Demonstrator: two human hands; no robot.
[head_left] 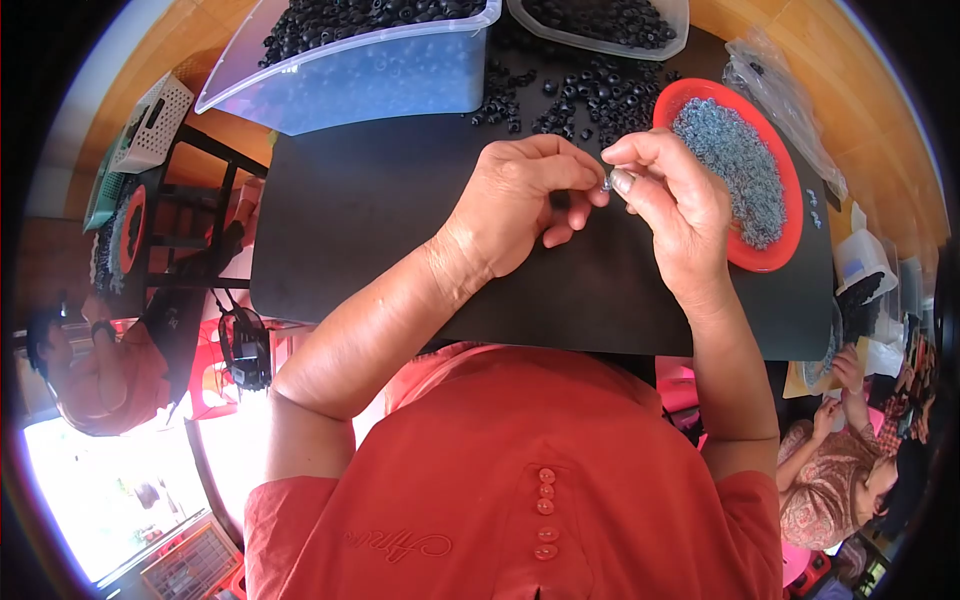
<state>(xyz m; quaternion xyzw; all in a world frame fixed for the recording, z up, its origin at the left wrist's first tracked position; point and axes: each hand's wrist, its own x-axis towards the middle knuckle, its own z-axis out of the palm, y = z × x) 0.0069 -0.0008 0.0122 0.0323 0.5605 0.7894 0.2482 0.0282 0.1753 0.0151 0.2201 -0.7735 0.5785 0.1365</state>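
Observation:
My left hand (525, 200) and my right hand (668, 195) meet fingertip to fingertip over the black mat (370, 220). Between the thumbs and forefingers sits a tiny metal ring (606, 183), pinched by my right hand. My left hand's fingers curl around a small black part that is mostly hidden. Just to the right lies a red plate (795, 215) heaped with small silvery rings (735, 165). Loose black round parts (575, 95) are scattered on the mat beyond my hands.
A clear plastic tub (380, 70) full of black parts stands at the far left of the mat, a second tub (610, 25) beside it. A crumpled clear bag (790, 100) lies right of the plate. Other people sit at the left and lower right.

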